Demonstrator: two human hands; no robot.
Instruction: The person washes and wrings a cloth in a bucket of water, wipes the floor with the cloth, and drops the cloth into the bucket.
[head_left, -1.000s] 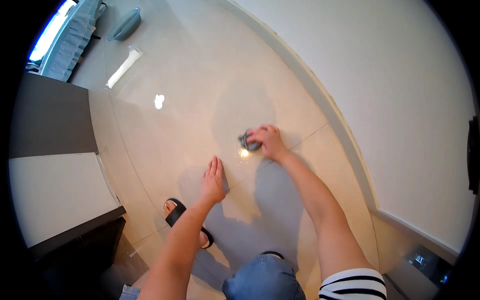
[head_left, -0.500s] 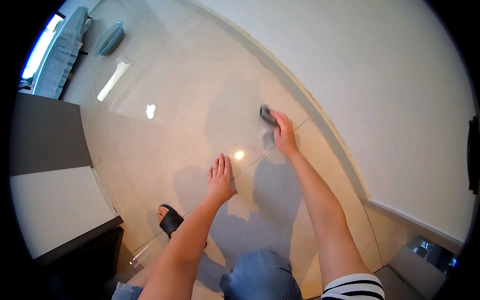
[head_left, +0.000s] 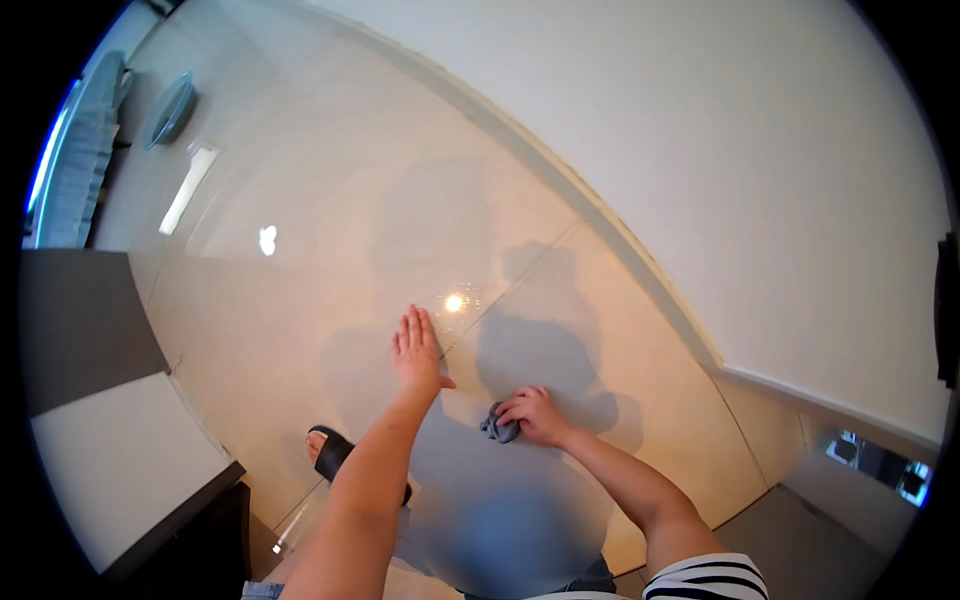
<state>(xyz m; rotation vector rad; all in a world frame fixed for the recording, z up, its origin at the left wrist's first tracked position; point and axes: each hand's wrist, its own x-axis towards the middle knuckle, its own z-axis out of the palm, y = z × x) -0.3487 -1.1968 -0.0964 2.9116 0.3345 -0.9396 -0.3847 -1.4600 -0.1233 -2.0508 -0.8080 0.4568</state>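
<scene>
Cloth (head_left: 495,427) lies on the floor (head_left: 300,320), pinched in the fingers of our right hand (head_left: 539,417), while our left hand (head_left: 416,368), fingers slightly spread, could skid if that gloss is wet

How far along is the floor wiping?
Done: the floor looks glossy, though which parts were wiped isn't clear. In hand: the right hand holds a grey cloth against it, while the left hand lies open. Left: perhaps the speckled shine beyond the cloth.
</scene>
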